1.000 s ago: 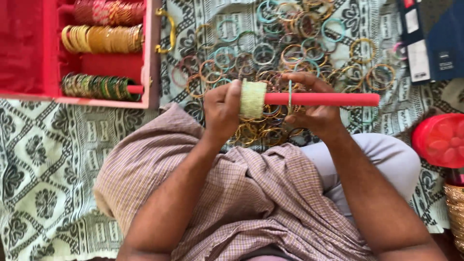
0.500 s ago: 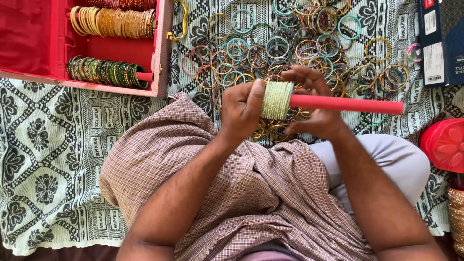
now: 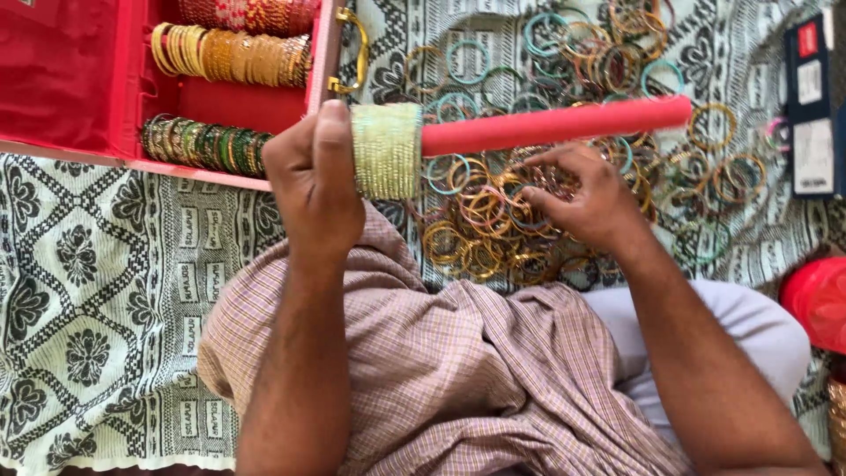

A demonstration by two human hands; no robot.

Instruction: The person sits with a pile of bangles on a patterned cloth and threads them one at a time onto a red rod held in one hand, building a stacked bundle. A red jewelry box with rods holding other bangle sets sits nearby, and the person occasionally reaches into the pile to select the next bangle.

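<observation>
A black-and-white patterned cloth (image 3: 106, 291) carries loose bangles (image 3: 493, 229), an open red bangle case (image 3: 79, 97) and a dark box (image 3: 815, 106).

The red rod's (image 3: 555, 124) left end seems hidden inside the left hand (image 3: 313, 176).

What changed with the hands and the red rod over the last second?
The right hand let go of the red rod and dropped to the loose bangles on the cloth. The left hand alone now holds the rod, lifted up towards the red box. The pale green bangles stay stacked on the rod beside the left hand.
</observation>
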